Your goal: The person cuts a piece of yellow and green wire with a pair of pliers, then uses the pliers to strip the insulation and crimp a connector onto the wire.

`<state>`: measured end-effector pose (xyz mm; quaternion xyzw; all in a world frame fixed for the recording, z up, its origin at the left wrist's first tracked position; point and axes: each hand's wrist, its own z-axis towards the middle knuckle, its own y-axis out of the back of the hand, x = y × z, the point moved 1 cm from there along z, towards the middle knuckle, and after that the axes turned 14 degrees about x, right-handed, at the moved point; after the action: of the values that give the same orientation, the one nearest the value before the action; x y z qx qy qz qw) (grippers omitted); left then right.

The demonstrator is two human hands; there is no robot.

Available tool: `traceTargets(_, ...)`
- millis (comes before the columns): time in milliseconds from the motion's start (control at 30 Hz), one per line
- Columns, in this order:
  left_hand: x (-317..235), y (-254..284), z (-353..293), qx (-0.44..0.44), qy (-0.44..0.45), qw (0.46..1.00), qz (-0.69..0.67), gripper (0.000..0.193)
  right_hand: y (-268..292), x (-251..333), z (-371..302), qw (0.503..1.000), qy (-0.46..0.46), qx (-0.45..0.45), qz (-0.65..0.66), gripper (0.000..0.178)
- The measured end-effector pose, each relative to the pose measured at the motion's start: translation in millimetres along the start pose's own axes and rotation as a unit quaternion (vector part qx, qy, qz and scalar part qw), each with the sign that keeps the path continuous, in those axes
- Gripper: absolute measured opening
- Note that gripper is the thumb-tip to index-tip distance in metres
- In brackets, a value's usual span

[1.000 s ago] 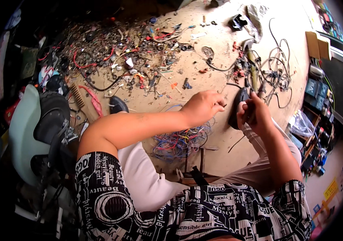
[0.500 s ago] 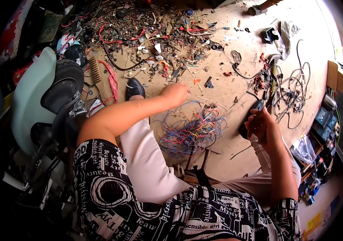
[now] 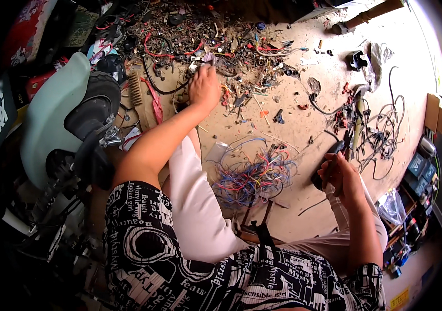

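The left hand [image 3: 205, 89] reaches into a scattered heap of small scrap parts [image 3: 239, 41], fingertips just beside a pale piece [image 3: 208, 57]; whether they pinch anything I cannot tell. The right hand [image 3: 341, 179] grips a partly hidden dark slim tool [image 3: 329, 175] above a black shoe [image 3: 317, 180]. Between the forearms, tangled coloured wires [image 3: 259, 173] lie on the floor [image 3: 303, 191].
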<state>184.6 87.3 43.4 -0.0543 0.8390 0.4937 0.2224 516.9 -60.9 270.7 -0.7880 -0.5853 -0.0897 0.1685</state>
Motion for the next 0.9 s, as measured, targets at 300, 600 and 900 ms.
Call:
traceTargets(300,-1,-9,27,-0.008,-0.082,0.994,0.078,0.016,-5,-2,2,0.998,-0.005,0.005,-0.06,0.039)
traceTargets(600,7,-9,29,-0.018,-0.091,0.994,-0.059,0.011,-3,-5,1,0.997,-0.004,0.014,-0.069,0.039)
traceTargets(900,-4,-23,29,0.083,-0.104,0.984,0.12,0.01,-12,-10,5,0.995,-0.009,0.032,-0.09,0.039)
